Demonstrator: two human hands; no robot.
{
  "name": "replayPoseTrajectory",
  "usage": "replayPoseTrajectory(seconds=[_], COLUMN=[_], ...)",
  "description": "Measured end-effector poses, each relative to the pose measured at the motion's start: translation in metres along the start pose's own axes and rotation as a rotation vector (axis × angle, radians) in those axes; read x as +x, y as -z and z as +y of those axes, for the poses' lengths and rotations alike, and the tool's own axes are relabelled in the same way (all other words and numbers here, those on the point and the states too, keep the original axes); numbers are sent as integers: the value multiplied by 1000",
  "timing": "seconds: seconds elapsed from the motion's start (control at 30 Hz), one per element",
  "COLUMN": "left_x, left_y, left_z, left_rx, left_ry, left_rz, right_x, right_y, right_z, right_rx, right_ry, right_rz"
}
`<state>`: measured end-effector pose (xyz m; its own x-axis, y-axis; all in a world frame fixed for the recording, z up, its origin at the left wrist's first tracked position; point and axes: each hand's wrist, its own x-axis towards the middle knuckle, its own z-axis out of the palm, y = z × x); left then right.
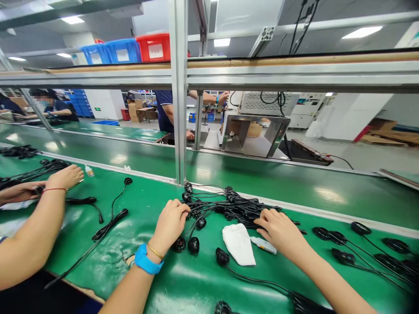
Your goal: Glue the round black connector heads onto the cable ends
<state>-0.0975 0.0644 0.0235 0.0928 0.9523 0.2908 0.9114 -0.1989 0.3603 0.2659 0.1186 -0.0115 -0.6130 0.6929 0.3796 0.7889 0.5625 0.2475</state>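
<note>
The left hand (172,224), with a blue band at its wrist, is curled at the near edge of a bundle of black cables (229,205), which lies at its 2 o'clock; any grip is hidden. The right hand (278,231) lies on the bundle's right end, fingers slightly spread, and its grip is also unclear. Between the hands, a white cloth (238,244) and a small white tube (263,245) lie on the green tabletop (203,283). More black cables (360,253) lie at the right hand's 3 o'clock, and a co-worker's hands (55,183) are at the left hand's 9 o'clock.
</note>
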Motion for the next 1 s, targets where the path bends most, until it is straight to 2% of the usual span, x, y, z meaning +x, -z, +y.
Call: replayPoseTrajectory(seconds=[0.23,0.47,0.6,0.73,1.0], left_x=[6,18,20,21,22], left_y=[-18,-32,-37,-36,-20], left_z=[-5,-5,-6,-5,-1], left_rx=[3,55,98,102,-6], left_ry=[-76,-175,-186,-197,-196], left_rz=[55,-11,-5,26,129], right_x=[1,-1,-1,0,-3], right_y=[-9,1,8,12,17], right_z=[4,6,2,-2,-4], right_rx=[2,29,36,32,88], right_ry=[58,70,77,74,46], right_rz=[64,170,248,329,441])
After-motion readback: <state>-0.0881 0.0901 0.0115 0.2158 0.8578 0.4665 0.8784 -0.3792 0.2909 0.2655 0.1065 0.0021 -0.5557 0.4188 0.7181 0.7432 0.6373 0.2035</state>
